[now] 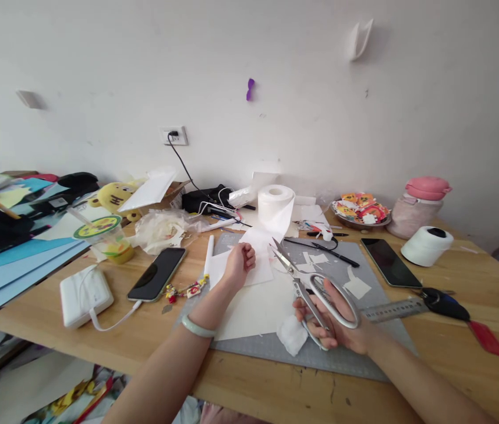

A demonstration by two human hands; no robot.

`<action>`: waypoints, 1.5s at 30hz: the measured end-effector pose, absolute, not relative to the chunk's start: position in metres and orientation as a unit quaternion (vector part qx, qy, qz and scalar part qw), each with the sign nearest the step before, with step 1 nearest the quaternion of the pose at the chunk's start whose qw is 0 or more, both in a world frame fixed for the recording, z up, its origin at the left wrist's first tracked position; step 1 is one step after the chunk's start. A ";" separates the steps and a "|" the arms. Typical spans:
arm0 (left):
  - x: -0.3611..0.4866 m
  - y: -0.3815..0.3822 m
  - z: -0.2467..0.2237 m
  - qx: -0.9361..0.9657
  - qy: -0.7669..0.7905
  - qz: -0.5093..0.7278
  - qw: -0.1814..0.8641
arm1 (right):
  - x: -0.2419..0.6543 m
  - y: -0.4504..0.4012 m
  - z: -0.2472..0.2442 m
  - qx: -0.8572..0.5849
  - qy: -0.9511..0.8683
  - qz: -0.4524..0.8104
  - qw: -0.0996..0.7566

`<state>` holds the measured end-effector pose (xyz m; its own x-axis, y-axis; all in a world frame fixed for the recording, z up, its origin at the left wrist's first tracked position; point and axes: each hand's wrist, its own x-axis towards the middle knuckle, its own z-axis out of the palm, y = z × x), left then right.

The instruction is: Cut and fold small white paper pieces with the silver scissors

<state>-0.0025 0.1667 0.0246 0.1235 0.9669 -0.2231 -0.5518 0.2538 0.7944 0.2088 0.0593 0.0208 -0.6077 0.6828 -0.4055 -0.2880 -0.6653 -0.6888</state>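
Note:
My right hand (335, 321) is wrapped round the handles of a large pair of scissors (293, 268), whose blades point up and left, slightly parted. My left hand (239, 265) is curled closed over a thin white sheet (263, 265); its fingers hide whatever may be in them. Below lies a larger cream sheet of paper (249, 312) on a grey cutting mat (262, 347). A crumpled white tissue (292, 334) sits beside my right hand. Behind the blades stands a white paper roll (274, 206) with its loose end hanging forward.
Paper scraps (357, 285), a black pen (341, 254) and a steel ruler (393, 309) lie to the right, near a dark tablet (390, 262) and a thread cone (426, 247). Leftward are a phone (156, 274), a white power bank (85, 295) and a drink cup (108, 238).

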 end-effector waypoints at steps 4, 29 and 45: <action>-0.004 0.169 0.021 0.284 0.396 0.563 0.667 | 0.209 0.060 0.021 -0.324 -0.280 0.861 0.275; -0.002 0.172 0.016 0.280 0.348 0.605 0.659 | 0.219 0.069 0.013 -0.273 -0.271 0.891 0.240; -0.003 0.174 0.012 0.254 0.314 0.571 0.715 | 0.219 0.070 0.013 -0.282 -0.255 0.891 0.246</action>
